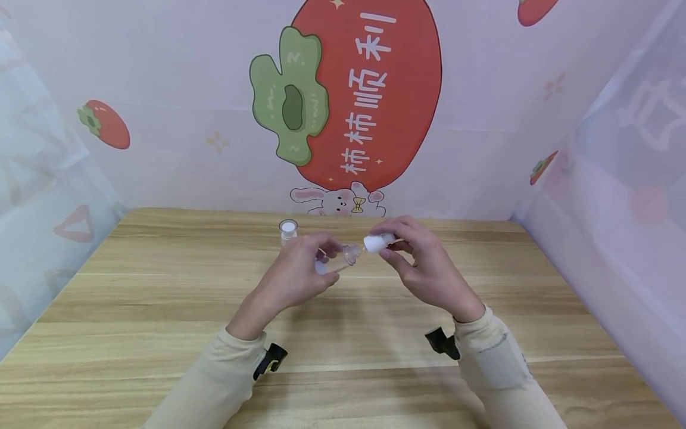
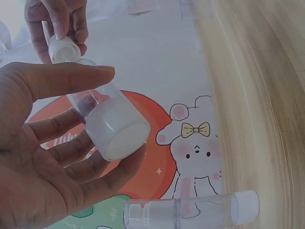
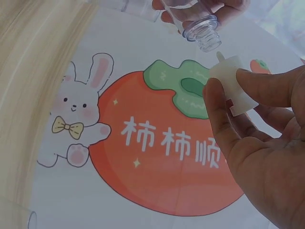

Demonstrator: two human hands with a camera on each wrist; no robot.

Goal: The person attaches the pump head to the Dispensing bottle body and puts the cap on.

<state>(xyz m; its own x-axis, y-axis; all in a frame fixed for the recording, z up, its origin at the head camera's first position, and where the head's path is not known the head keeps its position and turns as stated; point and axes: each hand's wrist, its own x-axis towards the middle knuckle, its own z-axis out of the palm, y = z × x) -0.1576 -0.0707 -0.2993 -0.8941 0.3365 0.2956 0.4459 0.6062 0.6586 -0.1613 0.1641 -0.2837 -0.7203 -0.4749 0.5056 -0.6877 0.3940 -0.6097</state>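
My left hand (image 1: 293, 275) grips a clear bottle with a white base (image 2: 119, 129), its fingers and thumb around the sides. The bottle is tilted, and its bare threaded neck (image 3: 208, 39) points toward my right hand. Between thumb and fingertips, my right hand (image 1: 429, 271) pinches a white pump head (image 1: 377, 242). A short nozzle or tube end (image 3: 219, 57) sticks out of it toward the bottle neck. In the head view a small gap separates the two parts. Both hands are above the wooden table.
A second clear bottle with a white base (image 2: 176, 213) stands on the wooden table (image 1: 161, 286), just behind my left hand. The curved edge of a clear object (image 3: 32, 220) shows at the lower left of the right wrist view. A printed cloth (image 1: 187, 167) hangs behind the table.
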